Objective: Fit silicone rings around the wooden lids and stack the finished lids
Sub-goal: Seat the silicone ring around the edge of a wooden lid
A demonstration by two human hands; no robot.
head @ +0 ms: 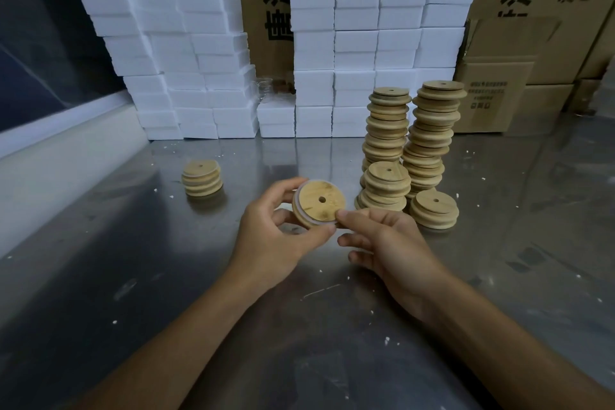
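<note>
While both hands work above the steel table [139, 276], the left hand [269, 236] grasps a wooden lid [317, 203] by its rim, a pale silicone ring [297, 198] around it. The right hand [389, 246] pinches the lid's near edge. Tall lid stacks [409, 143] stand right; a short stack [201, 177] sits left, near white foam blocks [186, 60].

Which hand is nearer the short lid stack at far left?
Left. The left hand, holding the wooden lid, sits right of and nearer than the short stack; the right hand lies farther right, beyond the lid.
</note>
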